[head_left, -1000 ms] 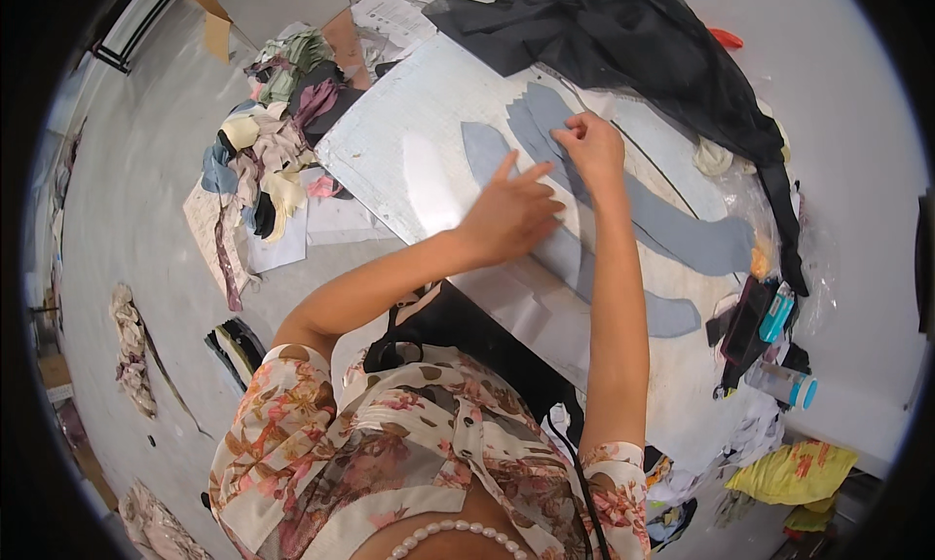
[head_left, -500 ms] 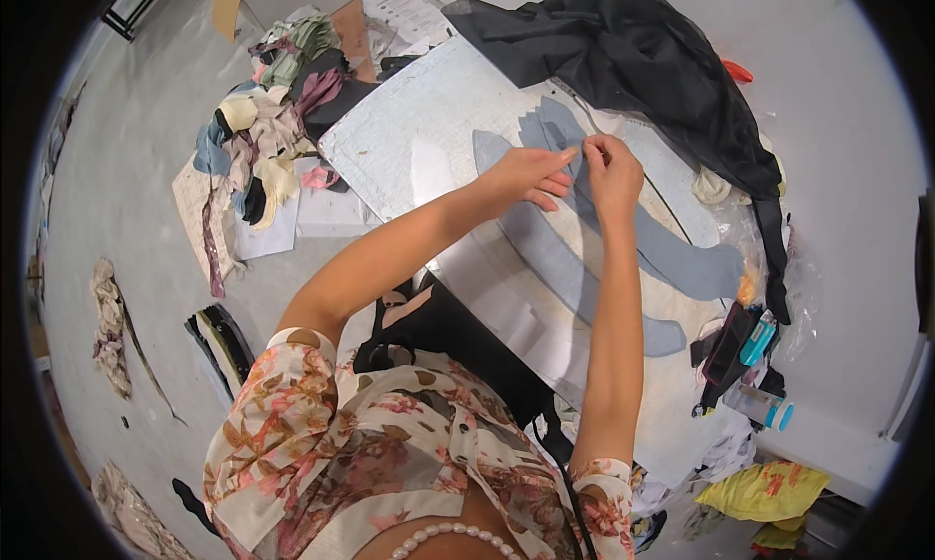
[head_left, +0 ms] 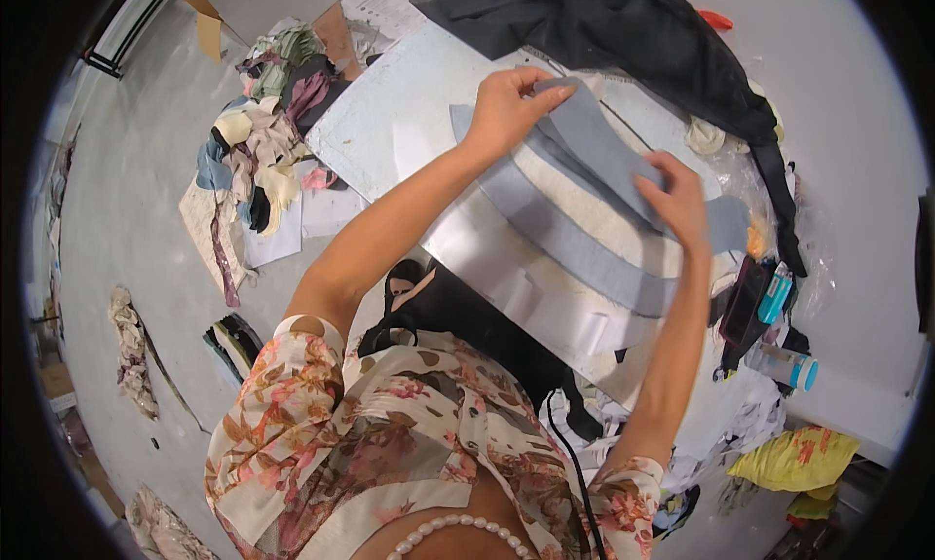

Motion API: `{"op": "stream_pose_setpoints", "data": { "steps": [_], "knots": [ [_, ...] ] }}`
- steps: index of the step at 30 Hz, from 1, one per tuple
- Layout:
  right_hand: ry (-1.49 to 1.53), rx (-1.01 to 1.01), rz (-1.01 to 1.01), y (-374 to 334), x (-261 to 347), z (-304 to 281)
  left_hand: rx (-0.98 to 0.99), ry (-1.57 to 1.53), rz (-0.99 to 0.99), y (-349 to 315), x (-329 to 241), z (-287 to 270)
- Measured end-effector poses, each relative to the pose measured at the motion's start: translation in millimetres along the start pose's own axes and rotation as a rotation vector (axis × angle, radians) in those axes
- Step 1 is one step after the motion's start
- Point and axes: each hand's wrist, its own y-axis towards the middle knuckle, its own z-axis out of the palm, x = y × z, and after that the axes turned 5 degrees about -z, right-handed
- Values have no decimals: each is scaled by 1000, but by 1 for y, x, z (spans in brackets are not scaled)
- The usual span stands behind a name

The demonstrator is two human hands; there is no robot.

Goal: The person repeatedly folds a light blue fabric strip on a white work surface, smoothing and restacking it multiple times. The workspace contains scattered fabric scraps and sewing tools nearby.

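As left hand (head_left: pixel 506 110) pinches blue-grey cloth (head_left: pixel 602 131), right hand (head_left: pixel 679 202) touching it, board (head_left: pixel 362 130) below

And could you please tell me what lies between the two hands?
In the head view, a blue-grey fabric piece lies between the left hand and the right hand.

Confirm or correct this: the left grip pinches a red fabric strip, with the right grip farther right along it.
Wrong colour: the head view shows the fabric strip is blue-grey. The left grip does pinch it, with the right grip farther right along it.
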Motion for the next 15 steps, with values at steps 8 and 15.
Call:
{"op": "stream_pose_setpoints", "data": {
  "steps": [8, 15],
  "knots": [
    [43, -211, 350, -162, 58, -101, 305, -441, -308, -37, -21, 14],
    [330, -52, 435, -194, 77, -10, 203, -280, -507, -76, 4, -45]
  ]
}}
